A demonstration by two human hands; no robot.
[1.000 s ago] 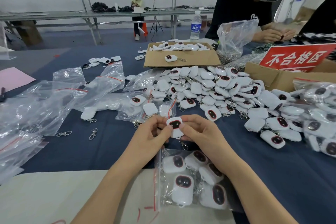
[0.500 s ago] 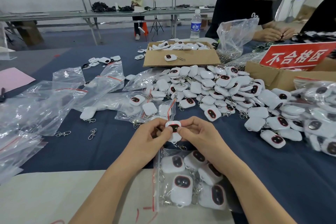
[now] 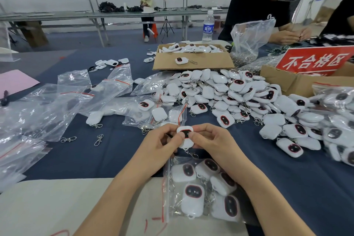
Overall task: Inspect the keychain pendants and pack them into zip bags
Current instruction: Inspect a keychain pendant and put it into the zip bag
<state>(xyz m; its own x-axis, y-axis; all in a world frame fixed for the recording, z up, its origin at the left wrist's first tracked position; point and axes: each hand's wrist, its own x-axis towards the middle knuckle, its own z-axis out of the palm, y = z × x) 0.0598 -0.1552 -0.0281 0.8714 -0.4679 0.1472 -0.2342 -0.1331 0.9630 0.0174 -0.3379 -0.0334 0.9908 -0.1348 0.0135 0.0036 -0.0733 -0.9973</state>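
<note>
- Here, clamped from both sides by the curled fingers (image 3: 203, 129) and thumbs of left hand (image 3: 162, 141) and right hand (image 3: 209, 140): one white pendant (image 3: 185, 139), dark face up, above the blue table (image 3: 107, 159).
- Dangling beneath: its chain (image 3: 189, 153).
- Lying under the wrists: a zip bag (image 3: 167, 193) holding several pendants.
- Heaped beyond: a loose pendant pile (image 3: 229, 92).

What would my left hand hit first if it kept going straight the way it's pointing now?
Your left hand pinches the pendant, so that comes first. Just beyond it, the right hand grips the pendant's other side and would likely be met next, though depth is hard to judge.
</note>
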